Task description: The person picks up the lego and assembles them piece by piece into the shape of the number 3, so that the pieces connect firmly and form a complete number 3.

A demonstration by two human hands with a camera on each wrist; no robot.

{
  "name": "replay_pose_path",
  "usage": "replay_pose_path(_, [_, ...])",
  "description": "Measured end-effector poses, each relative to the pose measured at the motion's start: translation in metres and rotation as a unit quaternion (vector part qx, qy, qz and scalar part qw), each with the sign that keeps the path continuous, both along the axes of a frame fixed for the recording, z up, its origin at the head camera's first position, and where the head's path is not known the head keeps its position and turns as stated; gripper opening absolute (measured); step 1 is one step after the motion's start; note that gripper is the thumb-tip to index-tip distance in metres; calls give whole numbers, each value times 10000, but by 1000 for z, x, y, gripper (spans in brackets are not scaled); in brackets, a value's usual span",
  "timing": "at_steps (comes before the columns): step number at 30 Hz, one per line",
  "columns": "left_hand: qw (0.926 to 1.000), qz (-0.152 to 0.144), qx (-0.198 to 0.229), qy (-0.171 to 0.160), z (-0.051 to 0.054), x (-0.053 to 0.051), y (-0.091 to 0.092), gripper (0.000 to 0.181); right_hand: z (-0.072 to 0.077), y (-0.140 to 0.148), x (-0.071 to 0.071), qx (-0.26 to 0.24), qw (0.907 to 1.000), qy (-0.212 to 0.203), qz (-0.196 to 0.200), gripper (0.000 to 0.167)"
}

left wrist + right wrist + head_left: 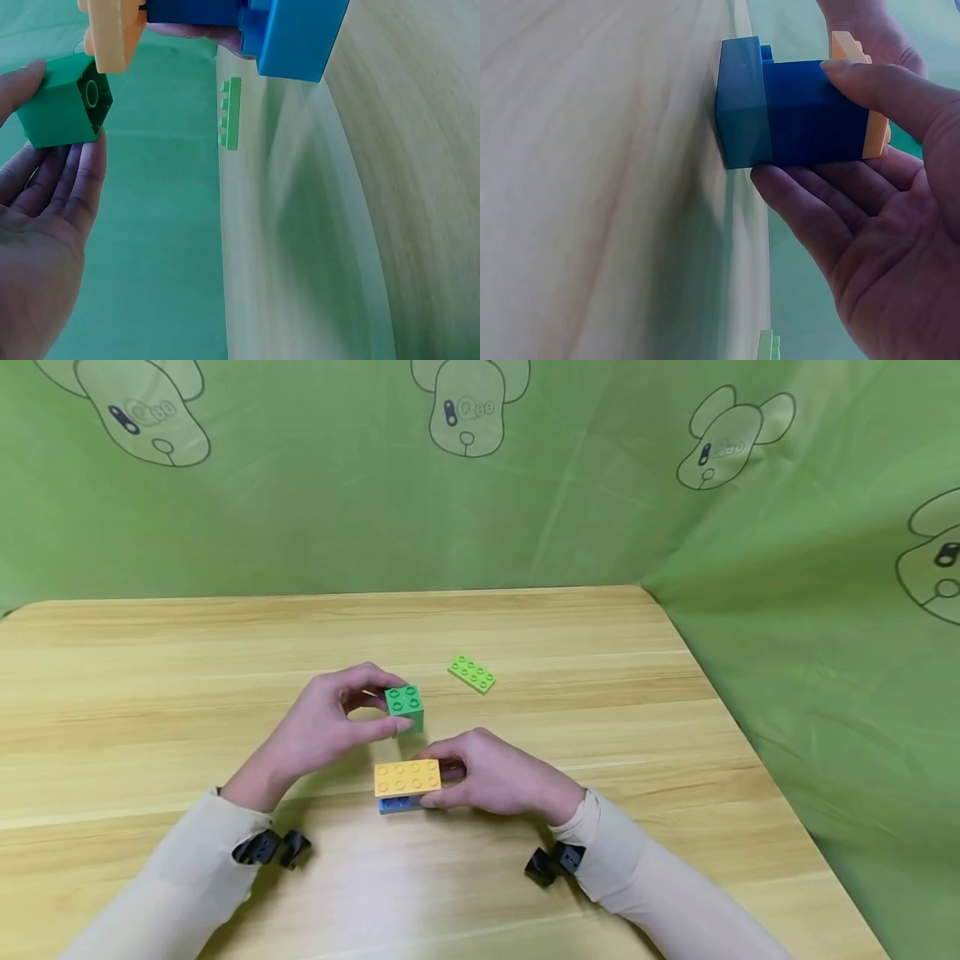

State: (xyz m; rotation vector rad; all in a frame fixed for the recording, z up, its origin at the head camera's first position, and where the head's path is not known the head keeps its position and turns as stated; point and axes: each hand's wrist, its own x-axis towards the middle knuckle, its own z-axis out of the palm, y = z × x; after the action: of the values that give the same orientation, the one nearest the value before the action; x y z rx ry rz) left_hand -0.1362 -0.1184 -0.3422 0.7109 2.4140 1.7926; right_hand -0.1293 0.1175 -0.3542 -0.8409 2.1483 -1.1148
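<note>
My left hand [318, 722] pinches a green two-by-two brick [405, 700] between thumb and fingers, studs up, above the table. In the left wrist view its hollow underside [94, 94] shows. Nearer me and slightly right, my right hand [502, 777] grips a stack of building bricks from its right side. On top is a yellow-orange flat plate [407, 778]. Below it come a dark blue brick [810, 112] and a lighter blue brick [742, 105]. The stack appears lifted off the table. The green brick and the stack are apart.
A lime-green flat plate [471, 674] with studs up lies on the wooden table [600, 718], beyond both hands. A green cloth [337, 510] with printed outlines hangs behind the table and along its right side. Black devices [273, 847] are worn on both wrists.
</note>
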Motion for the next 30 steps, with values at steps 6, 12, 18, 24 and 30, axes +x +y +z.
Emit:
replay_pose_path(6, [9996, -106, 85, 243, 2, 3, 2, 34, -1, -1, 0, -2, 9997, -204, -121, 37])
replay_pose_path(12, [9992, -172, 154, 334, 7, 9, 3, 33, -2, -2, -1, -29, 9993, -330, -191, 35])
replay_pose_path(18, [9989, -269, 160, 361, 9, 18, 6, 32, -2, -3, -1, -136, 9978, -590, -270, 35])
replay_pose_path(24, [9979, -387, 232, 456, 10, 22, 11, 33, -3, -3, 0, -286, 9963, -737, -322, 34])
replay_pose_path(30, [9977, -442, 220, 472, 8, 25, 12, 34, -4, -3, 0, -358, 9954, -809, -358, 33])
